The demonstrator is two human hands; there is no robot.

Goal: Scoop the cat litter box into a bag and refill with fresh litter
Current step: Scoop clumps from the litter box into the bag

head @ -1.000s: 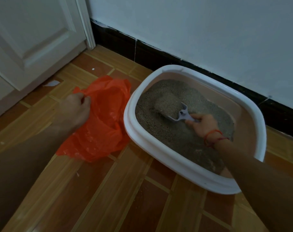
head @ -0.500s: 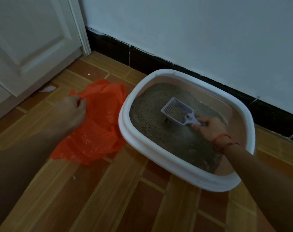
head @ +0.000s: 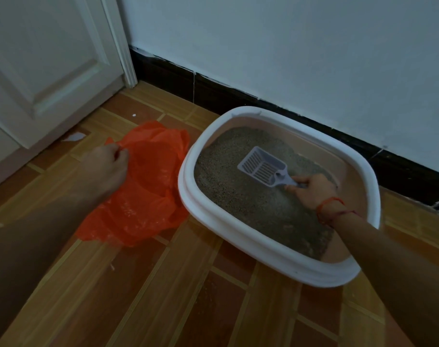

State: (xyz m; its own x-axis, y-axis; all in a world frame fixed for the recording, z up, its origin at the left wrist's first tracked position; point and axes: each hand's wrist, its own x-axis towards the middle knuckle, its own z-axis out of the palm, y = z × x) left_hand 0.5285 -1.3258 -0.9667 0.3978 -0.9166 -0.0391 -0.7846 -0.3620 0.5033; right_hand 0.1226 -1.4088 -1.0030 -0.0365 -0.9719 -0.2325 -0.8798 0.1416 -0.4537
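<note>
A white-rimmed litter box (head: 276,254) sits on the floor by the wall, filled with grey-brown litter (head: 238,194). My right hand (head: 311,190) grips the handle of a pale slotted scoop (head: 262,166), held above the litter with its slats showing empty. An orange plastic bag (head: 143,194) lies crumpled on the floor just left of the box. My left hand (head: 105,169) pinches the bag's upper edge and holds it open.
A white door (head: 38,71) and its frame stand at the left. The dark skirting (head: 213,93) and pale wall run behind the box. A scrap of white paper (head: 74,137) lies by the door. The wooden-pattern floor (head: 163,296) stretches toward me.
The scoop rose out of the litter; the heap it carried has sifted away, leaving it empty. My left hand kept its pinch on the bag.
</note>
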